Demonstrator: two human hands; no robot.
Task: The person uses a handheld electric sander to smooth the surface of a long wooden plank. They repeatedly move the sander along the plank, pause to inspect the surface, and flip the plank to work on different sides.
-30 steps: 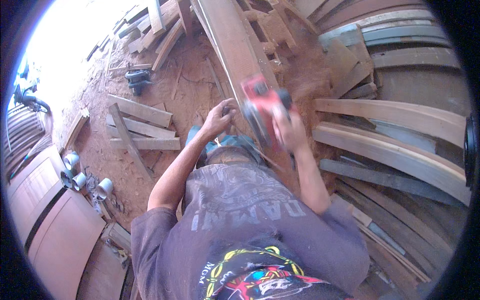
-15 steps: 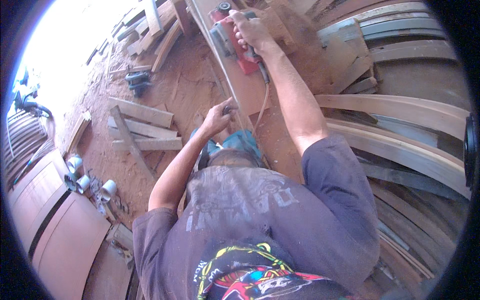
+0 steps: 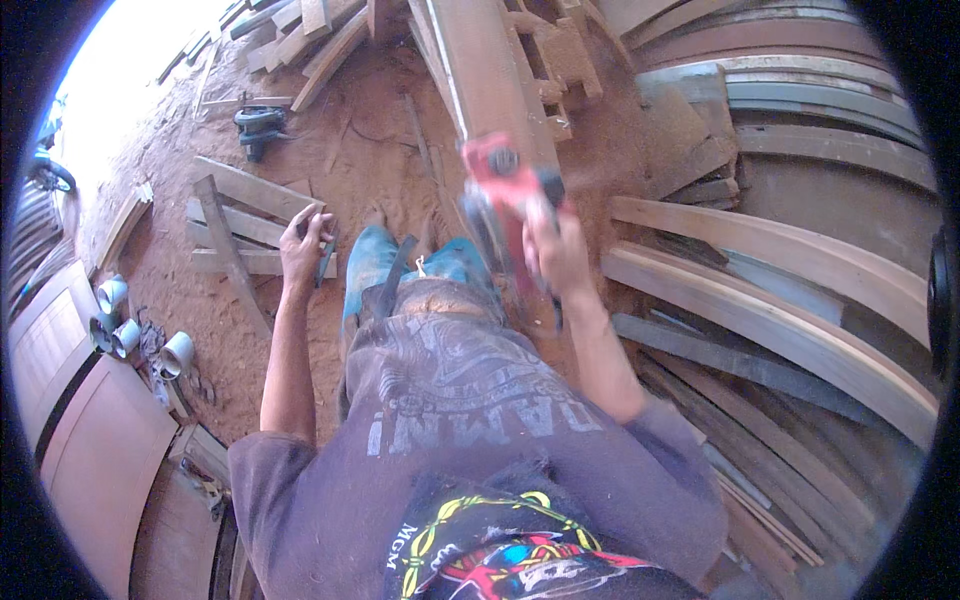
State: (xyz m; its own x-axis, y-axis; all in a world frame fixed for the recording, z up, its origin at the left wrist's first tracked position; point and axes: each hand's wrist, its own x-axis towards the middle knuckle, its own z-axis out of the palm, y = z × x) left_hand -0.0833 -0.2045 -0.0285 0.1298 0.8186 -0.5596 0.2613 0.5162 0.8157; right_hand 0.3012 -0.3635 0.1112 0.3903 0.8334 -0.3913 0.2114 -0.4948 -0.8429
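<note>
Grips red power tool (image 3: 512,188) w/ R hand (image 3: 560,250) at near end of fwd-running plank (image 3: 490,70), w/ L hand (image 3: 303,240)'s hold unclear.

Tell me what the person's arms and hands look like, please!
The left hand and right hand wear no gloves. Short, dark purplish-grey sleeves end near the elbows, leaving the forearms bare. The right hand is blurry, so small marks can't be told.
</note>
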